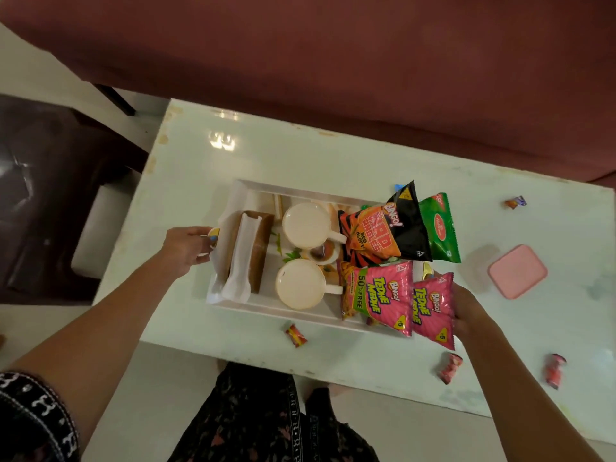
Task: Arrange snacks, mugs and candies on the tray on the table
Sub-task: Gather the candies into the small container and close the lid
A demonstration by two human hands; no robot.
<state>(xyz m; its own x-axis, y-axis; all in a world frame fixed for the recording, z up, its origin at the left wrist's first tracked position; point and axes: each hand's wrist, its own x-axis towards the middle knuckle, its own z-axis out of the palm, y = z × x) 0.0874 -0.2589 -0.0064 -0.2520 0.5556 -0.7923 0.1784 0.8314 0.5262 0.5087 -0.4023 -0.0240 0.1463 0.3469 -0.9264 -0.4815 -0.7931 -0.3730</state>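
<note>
We are seeing dim, warm indoor light. Overhead lamps are glaring off the glossy table [300, 155] near its far left corner. Wide-angle distortion is bending the edges, detail is looking soft throughout, and shadows are staying faint and diffuse.

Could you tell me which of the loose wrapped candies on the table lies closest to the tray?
The orange-red candy just off the white tray's near edge, below the nearer mug; the other candies lie farther right on the table.
</note>
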